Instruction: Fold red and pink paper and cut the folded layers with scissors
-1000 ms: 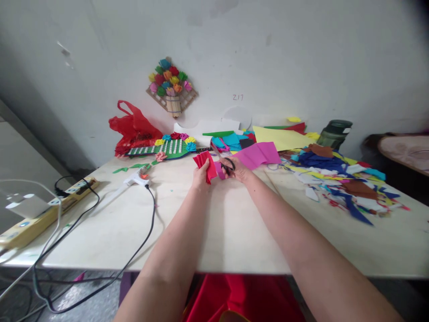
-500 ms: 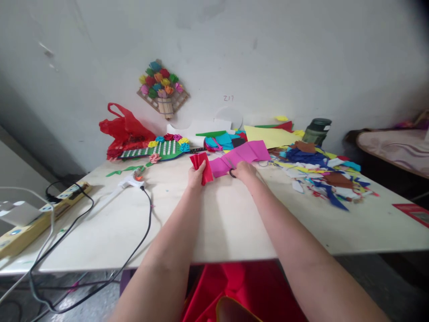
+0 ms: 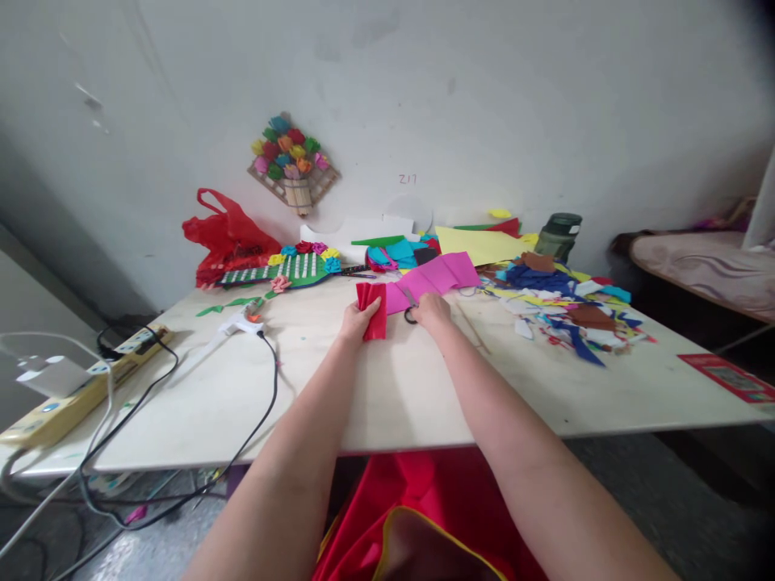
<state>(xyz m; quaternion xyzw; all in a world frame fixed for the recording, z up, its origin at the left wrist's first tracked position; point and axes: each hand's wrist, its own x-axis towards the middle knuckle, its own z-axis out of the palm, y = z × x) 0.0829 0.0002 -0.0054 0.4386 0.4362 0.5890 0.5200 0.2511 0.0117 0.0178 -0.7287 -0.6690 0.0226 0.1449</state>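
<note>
Scissors (image 3: 410,315) lowered, left fingers (image 3: 371,308) pinching red paper (image 3: 378,328), right fingers (image 3: 427,306), grip unclear, table edge (image 3: 412,445) well apart

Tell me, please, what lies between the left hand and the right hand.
Between the left hand and right hand, the head view shows the folded red paper, part of the pink sheet, and the scissors.

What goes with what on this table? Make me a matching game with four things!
Things:
1. red paper
2. scissors
3. glue gun
4. bottle

Matches:
A. in the right hand
B. dark green, behind the scraps
C. in the left hand
D. white, with a black cable

Right pairs: 1-C, 2-A, 3-D, 4-B.
</note>
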